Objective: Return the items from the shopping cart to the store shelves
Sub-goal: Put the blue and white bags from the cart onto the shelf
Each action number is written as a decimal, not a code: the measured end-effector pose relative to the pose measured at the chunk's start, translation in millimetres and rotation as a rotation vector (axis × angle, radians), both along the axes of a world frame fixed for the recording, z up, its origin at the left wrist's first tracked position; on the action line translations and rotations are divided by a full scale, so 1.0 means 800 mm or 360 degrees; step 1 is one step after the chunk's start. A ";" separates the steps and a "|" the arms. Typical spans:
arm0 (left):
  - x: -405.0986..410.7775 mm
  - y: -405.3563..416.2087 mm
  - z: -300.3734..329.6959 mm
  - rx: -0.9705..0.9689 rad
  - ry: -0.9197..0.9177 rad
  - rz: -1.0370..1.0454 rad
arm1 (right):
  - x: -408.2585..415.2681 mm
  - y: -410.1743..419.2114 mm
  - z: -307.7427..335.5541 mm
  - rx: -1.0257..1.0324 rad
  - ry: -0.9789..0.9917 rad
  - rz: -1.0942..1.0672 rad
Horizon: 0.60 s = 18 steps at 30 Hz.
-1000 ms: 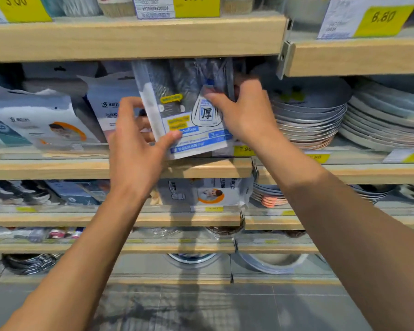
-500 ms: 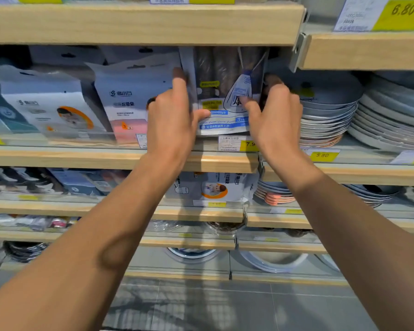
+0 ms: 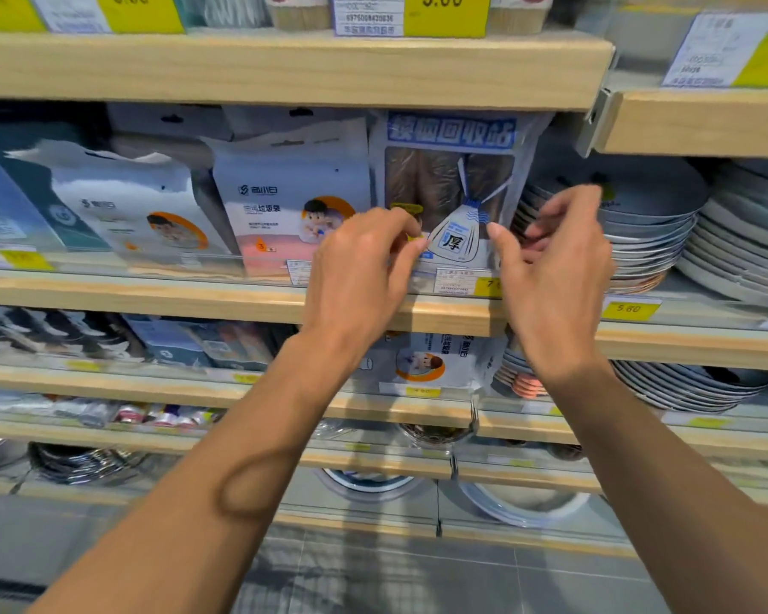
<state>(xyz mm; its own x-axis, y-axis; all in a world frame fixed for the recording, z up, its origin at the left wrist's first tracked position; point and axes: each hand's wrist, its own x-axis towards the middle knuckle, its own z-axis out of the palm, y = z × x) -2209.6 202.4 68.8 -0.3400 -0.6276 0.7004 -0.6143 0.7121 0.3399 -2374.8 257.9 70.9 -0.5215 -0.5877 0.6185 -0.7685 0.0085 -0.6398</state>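
A clear pack of grey trash bags [image 3: 449,170] with a blue header and a white bag picture stands upright on the wooden shelf [image 3: 151,299], between a white-and-pink pack and a stack of plates. My left hand [image 3: 355,277] hovers in front of its lower left corner with fingers loosely curled; the fingertips are right at the pack's front. My right hand [image 3: 555,272] is at the pack's lower right, thumb pointing toward it and fingers relaxed, holding nothing. The pack's bottom edge is hidden behind my hands and the price strip.
White-and-pink packs [image 3: 284,206] and more packs fill the shelf to the left. Stacked grey plates [image 3: 639,232] sit right beside the pack. The shelf board above [image 3: 284,68] hangs close over the pack's top. Lower shelves carry more packs, plates and bowls.
The pack went from tilted in both hands to standing upright on the shelf. Both hands have let go of its sides and dropped lower, in front of it.
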 end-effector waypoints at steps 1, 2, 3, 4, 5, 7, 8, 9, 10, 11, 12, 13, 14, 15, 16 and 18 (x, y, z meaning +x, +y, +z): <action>0.005 -0.002 -0.003 0.0000 0.0029 -0.0024 | 0.002 0.002 0.000 -0.0074 0.0000 -0.0009; 0.010 -0.001 -0.006 0.0007 0.0043 -0.0032 | 0.006 0.004 -0.001 -0.0138 0.0038 -0.0014; 0.015 0.001 -0.008 0.0019 0.0043 -0.0027 | 0.011 0.007 -0.002 -0.0201 0.0092 0.0004; 0.020 0.005 -0.010 0.0031 0.0041 -0.0023 | 0.018 0.010 -0.004 -0.0263 0.0140 0.0047; 0.025 0.007 -0.013 0.0042 0.0046 -0.0019 | 0.026 0.013 -0.005 -0.0311 0.0181 0.0106; 0.042 0.014 -0.020 0.0069 0.0083 0.0020 | 0.051 0.016 -0.013 -0.0337 0.0247 0.0245; 0.052 0.016 -0.024 0.0097 0.0120 0.0048 | 0.065 0.017 -0.017 -0.0318 0.0257 0.0327; 0.065 0.020 -0.027 0.0137 0.0173 0.0084 | 0.081 0.017 -0.021 -0.0285 0.0254 0.0420; 0.079 0.023 -0.030 0.0187 0.0220 0.0122 | 0.098 0.015 -0.023 -0.0230 0.0252 0.0516; 0.094 0.027 -0.030 0.0251 0.0272 0.0161 | 0.113 0.013 -0.021 -0.0170 0.0241 0.0608; 0.110 0.032 -0.028 0.0316 0.0314 0.0191 | 0.127 0.011 -0.016 -0.0093 0.0233 0.0693; 0.126 0.035 -0.025 0.0382 0.0345 0.0220 | 0.140 0.006 -0.010 0.0003 0.0211 0.0792; 0.149 0.051 -0.024 0.0471 0.0353 0.0260 | 0.160 0.010 -0.006 0.0142 0.0195 0.0903; 0.160 0.056 -0.023 0.0544 0.0339 0.0270 | 0.169 0.008 -0.003 0.0267 0.0206 0.0969; 0.179 0.077 -0.028 0.0646 0.0315 0.0309 | 0.185 0.016 -0.007 0.0428 0.0243 0.1062; 0.206 0.121 -0.039 0.0854 0.0318 0.0390 | 0.212 0.035 -0.020 0.0729 0.0346 0.1203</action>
<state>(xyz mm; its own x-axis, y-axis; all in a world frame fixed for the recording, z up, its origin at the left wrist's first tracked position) -2044.7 299.1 37.6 -0.0366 -0.9530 0.3007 -0.6256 0.2566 0.7368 -2204.9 285.9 54.7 0.2033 -0.9383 0.2799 -0.7759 -0.3287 -0.5384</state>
